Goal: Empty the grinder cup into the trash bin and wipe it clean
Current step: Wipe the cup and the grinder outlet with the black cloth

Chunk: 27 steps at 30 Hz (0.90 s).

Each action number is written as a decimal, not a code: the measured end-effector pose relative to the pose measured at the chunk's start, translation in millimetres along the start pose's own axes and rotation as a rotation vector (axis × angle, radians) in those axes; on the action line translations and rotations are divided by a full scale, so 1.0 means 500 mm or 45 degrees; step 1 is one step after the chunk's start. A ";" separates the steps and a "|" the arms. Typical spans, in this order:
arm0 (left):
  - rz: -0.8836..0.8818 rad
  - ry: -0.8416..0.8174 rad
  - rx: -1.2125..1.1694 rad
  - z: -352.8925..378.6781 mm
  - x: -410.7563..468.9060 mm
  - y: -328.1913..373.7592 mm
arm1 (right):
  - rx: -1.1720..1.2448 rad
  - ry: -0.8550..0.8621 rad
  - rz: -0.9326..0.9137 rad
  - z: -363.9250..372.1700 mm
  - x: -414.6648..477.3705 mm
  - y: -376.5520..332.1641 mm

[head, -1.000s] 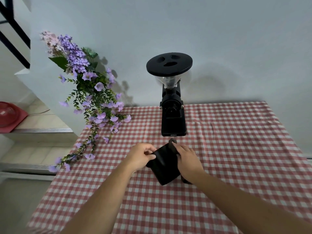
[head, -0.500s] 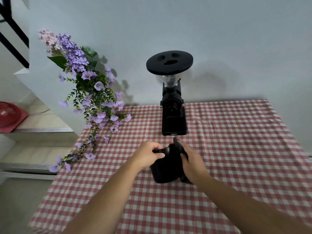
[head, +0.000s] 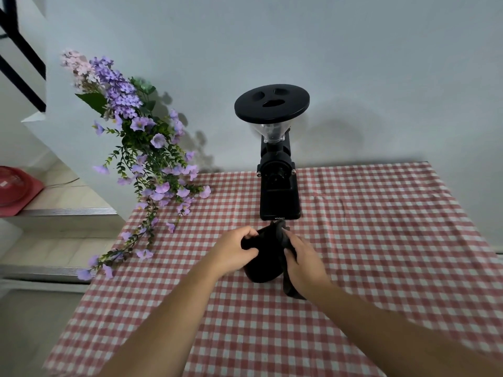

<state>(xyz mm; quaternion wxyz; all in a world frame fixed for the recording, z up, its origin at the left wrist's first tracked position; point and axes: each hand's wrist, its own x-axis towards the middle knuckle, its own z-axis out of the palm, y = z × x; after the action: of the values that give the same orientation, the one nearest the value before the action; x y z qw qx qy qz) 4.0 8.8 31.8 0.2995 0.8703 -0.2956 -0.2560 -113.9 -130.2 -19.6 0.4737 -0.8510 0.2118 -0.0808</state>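
— Cup? Where?
— Black grinder cup (head: 262, 261), low over the red-and-white checked tablecloth (head: 381, 240), just in front of the black coffee grinder (head: 277, 172). Tilted, mouth toward the grinder. Touching the cloth or lifted: cannot tell.
— Left hand?
— Left hand (head: 234, 253) curled tight around the cup's left side, thumb at the rim, fingers wrapped on the wall.
— Right?
— Right hand (head: 304, 263) closed on a dark cloth (head: 288, 284), pressed against the cup's right side, a bunched end poking up near the rim, the rest hanging under the palm.
— Elsewhere?
— Purple flower spray (head: 141, 159) drooping over the table's left corner, well apart from the hands. Red object (head: 13, 189) on the steps at far left. Pale wall behind the grinder.
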 end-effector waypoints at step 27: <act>-0.009 0.291 -0.100 0.006 0.000 -0.032 | -0.006 -0.330 0.110 -0.011 0.043 0.005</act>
<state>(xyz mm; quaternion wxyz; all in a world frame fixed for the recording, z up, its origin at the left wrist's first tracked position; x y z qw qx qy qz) 8.2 17.9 18.9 0.3644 0.8823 -0.2463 -0.1676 -97.1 -145.1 -19.9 0.4982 -0.8454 0.1855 0.0510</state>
